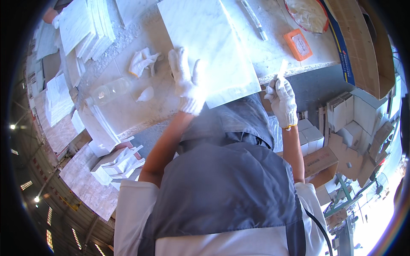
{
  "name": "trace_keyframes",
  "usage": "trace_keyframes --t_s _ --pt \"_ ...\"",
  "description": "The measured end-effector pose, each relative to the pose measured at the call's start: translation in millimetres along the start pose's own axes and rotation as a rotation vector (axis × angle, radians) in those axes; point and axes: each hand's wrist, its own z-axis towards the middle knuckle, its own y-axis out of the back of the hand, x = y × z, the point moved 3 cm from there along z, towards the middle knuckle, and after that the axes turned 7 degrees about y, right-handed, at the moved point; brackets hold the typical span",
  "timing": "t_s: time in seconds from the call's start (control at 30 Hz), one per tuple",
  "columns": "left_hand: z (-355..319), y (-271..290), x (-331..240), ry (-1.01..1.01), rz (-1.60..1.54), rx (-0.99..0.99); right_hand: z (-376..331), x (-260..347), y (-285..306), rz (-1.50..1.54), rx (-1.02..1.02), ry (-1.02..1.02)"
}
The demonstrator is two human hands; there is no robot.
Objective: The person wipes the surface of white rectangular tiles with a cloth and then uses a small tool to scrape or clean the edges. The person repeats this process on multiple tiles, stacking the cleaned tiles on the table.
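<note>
A white marble-patterned tile [209,51] lies tilted across the table, its near corner sticking out over the front edge. My left hand [188,83], in a white knit glove, rests at the tile's left edge with its fingers stretched and spread, holding nothing. Beyond the tile's right edge, at the table front, my right hand [282,100] wears a matching glove. Its fingers are closed on a small thin white piece [283,67] that points up; its exact kind is unclear. Left of my left hand lies a crumpled white glove [143,62].
An orange block [298,45], a marker pen [255,20] and a red-rimmed bowl of pale paste [306,15] sit on the right. Stacked tiles [87,32] and a clear bottle [111,90] stand left. Cardboard boxes [318,164] fill the lower right. Another person's hand [51,17] shows far left.
</note>
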Motion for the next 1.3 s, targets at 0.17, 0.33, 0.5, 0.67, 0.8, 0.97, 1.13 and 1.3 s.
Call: trace_keyframes --t_s 0.17,0.33,0.5,0.67,0.8,0.97,1.13,1.3 --pt "-9.9 -22.9 -43.1 -0.238 0.121 0.017 5.6 -11.8 -8.9 -0.144 -0.103 -0.044" --pt "-8.6 -22.7 -58.5 -0.239 0.163 0.18 4.1 -6.6 -10.7 -0.067 -0.094 -0.004" --pt "22.3 6.2 -73.1 -0.345 0.296 0.463 7.1 6.0 2.3 -0.005 -0.125 0.005" --pt "49.6 27.5 -120.5 -0.645 0.505 0.779 15.9 21.6 4.8 -0.005 -0.104 0.054" --pt "53.6 51.9 -161.0 -0.886 0.706 0.994 19.3 41.8 0.8 -0.084 -0.111 0.118" --pt "44.9 88.6 -220.3 -0.998 0.707 1.085 29.9 66.1 0.2 -0.459 -0.249 0.313" --pt "41.6 107.3 -257.9 -1.01 0.698 1.114 50.2 93.9 4.6 -0.621 -0.391 0.398" --pt "37.2 116.8 -274.3 -0.973 0.715 1.137 76.1 132.9 5.6 -0.789 -0.505 0.5"
